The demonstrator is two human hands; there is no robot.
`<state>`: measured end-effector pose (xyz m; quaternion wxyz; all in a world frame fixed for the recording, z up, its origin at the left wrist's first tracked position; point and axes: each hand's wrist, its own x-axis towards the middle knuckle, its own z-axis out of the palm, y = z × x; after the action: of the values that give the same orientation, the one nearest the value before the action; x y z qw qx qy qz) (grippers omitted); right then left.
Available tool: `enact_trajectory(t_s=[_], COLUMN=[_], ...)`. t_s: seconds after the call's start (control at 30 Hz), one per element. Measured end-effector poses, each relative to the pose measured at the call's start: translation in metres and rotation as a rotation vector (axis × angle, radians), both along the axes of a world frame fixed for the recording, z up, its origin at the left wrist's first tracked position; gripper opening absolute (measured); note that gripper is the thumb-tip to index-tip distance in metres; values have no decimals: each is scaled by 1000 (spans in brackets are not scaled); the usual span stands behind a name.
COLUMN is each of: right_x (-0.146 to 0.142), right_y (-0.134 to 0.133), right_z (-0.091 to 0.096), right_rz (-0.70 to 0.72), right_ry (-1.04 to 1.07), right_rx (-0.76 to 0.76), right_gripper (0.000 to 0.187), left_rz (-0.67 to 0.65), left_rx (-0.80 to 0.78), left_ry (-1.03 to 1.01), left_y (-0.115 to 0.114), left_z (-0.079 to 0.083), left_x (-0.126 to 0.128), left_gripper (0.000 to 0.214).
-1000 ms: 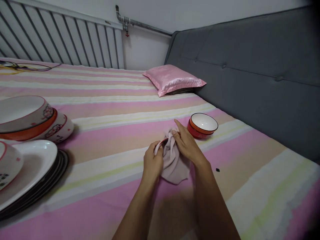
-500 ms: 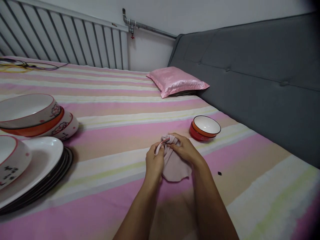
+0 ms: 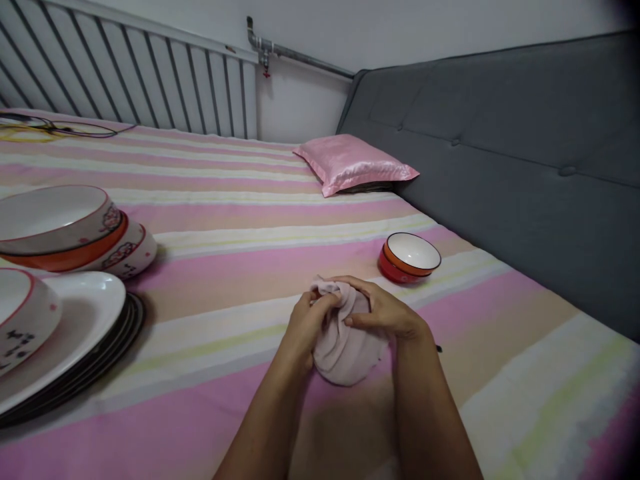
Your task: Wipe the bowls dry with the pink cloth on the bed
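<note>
A pale pink cloth (image 3: 347,353) is bunched between my two hands above the striped bed sheet. It bulges as if round something rounded, which it hides almost wholly. My left hand (image 3: 307,327) grips the cloth on its left side, thumb pressed into the folds near the top. Curled over the upper right side, my right hand (image 3: 385,310) holds the cloth with the thumb towards me. Just beyond the right hand stand two small nested bowls (image 3: 413,252), the upper orange with a white inside and the lower red.
At left are stacked large bowls (image 3: 60,220) and a white oval plate (image 3: 95,300) on dark plates, with a patterned bowl (image 3: 23,320) on top. A pink pillow (image 3: 355,160) lies by the grey headboard (image 3: 500,120). Cables (image 3: 60,130) lie at far left; a small black piece (image 3: 439,349) is beside my right wrist.
Both hands have shifted the cloth slightly nearer to me. Its twisted top has loosened and spread, and the curved edge that showed at the left hand is now covered. The right wrist has bent outward.
</note>
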<state>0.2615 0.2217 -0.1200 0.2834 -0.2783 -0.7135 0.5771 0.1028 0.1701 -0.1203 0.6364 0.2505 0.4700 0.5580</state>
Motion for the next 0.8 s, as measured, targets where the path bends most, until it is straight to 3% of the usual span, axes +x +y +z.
enact_trajectory(t_s=[0.23, 0.43, 0.57, 0.8], right_x=[-13, -27, -32, -29], right_y=[-5, -9, -12, -7], right_z=[12, 19, 19, 15], right_rz=[-86, -245, -343, -325], right_ry=[-36, -134, -200, -153], right_rx=[46, 302, 472, 430], right_gripper=[51, 56, 54, 54], left_rz=[-181, -20, 65, 148], left_rx=[85, 17, 105, 222], left_ry=[247, 481, 608, 609], left_y=[-8, -6, -7, -9], left_z=[9, 9, 13, 14], left_x=[-5, 3, 3, -2], left_gripper=[29, 39, 45, 48])
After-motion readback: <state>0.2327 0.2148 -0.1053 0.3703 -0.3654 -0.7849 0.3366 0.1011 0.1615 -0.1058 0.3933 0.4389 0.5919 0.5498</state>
